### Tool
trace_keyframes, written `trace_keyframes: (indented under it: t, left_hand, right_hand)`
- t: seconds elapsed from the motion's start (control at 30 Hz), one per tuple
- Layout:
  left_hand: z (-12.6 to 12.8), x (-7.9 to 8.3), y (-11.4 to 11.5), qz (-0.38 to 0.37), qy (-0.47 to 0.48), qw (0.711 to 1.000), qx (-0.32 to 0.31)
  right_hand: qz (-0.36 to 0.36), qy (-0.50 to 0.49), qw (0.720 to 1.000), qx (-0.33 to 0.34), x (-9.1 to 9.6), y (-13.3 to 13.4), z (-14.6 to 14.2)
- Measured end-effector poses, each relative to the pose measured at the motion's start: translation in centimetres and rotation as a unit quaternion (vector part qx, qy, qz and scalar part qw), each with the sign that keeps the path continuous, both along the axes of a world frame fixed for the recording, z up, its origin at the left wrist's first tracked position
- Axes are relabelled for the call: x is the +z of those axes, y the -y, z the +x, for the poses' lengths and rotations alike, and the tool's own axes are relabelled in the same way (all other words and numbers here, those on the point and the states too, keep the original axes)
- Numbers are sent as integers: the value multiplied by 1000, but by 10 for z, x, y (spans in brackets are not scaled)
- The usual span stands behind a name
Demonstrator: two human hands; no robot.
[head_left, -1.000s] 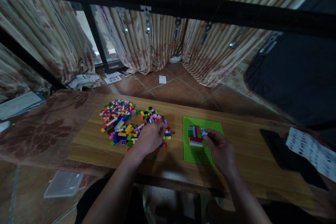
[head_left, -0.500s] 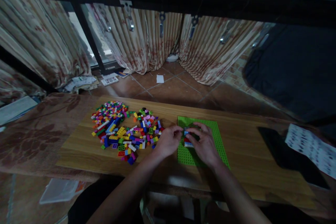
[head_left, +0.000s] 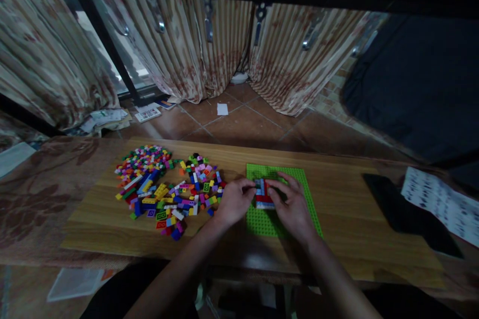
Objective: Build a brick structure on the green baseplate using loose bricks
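We see a long wooden table (head_left: 348,219) with a loose pile of coloured bricks (head_left: 164,189) on its left half and a green baseplate (head_left: 262,222) lying flat just right of the pile. Both hands meet over that plate: the left hand (head_left: 234,202) has bent, bunched fingers with their tips on the left edge of a small build (head_left: 263,194). The right hand (head_left: 294,207) grips its right side with thumb and forefinger, and the build sits on the plate's near-left part.
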State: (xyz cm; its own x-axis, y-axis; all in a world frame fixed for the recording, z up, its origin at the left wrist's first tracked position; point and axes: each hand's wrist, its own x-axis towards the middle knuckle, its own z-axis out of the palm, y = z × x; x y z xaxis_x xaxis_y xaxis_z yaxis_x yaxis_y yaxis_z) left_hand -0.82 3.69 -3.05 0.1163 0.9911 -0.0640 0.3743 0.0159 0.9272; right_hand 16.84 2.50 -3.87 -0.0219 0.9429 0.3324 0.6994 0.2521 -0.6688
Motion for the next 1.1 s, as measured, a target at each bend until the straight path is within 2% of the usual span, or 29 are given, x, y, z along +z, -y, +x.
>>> trace_keyframes:
  t: [0.17,0.33,0.57,0.93,1.1]
  left_hand:
    - [1,3,1,-5,-4,1000,6]
    - [3,1,0,0,-3,1000,16]
    - [7,0,0,-9,-8,999,42]
    - [11,6,1,-19,-40,997,60]
    - [13,5,4,-12,-51,996,66]
  right_hand:
    - [-14,-90,994,-59,-6,-4,14]
    - [-37,-130,989,-53,-13,-2,17]
    - [-50,-111,991,-49,-10,-2,10]
    - [-87,29,989,-115,2,-1,-22]
    - [-93,4,990,-109,-1,-2,-22]
